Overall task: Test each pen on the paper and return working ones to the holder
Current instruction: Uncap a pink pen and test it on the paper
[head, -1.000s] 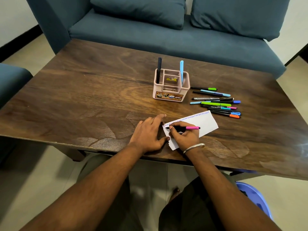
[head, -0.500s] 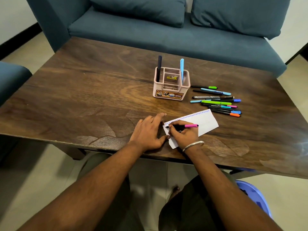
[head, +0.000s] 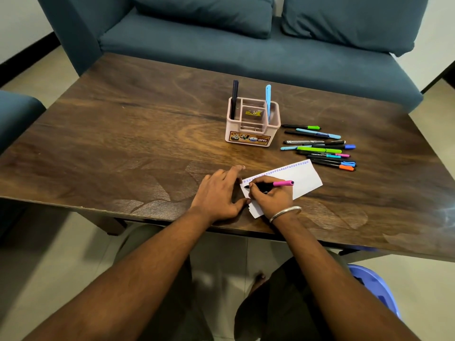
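The person's right hand (head: 270, 196) grips a black pen with a pink cap end (head: 283, 183), its fingers curled round the barrel and the tip down on the left end of a white paper (head: 305, 177). The pen lies nearly level, pink end pointing right. The left hand (head: 219, 193) lies flat with fingers straight, pressing on the table (head: 123, 148) and touching the paper's left edge; its thumb tip meets the paper's near-left corner.

The paper sits close to the table's near edge, slanting up to the right, with a row of blue marks along its far edge. Its near corner lies just inside the table's rim, beneath the right wrist, which wears a metal bangle (head: 285, 214).

Behind the paper stands a pink holder (head: 252, 134) with several compartments. A dark pen (head: 234, 99) stands upright in its left rear compartment and a light blue pen (head: 268, 102) in its right one. Just right of the holder lies a loose row of pens (head: 320, 150) on the table, near the paper's far right corner but apart from it.

The table's left half is bare wood, as is the strip right of the pens toward the right edge. A blue sofa (head: 221, 48) runs along the far edge, and a blue plastic stool (head: 374, 289) shows below the near edge at right.
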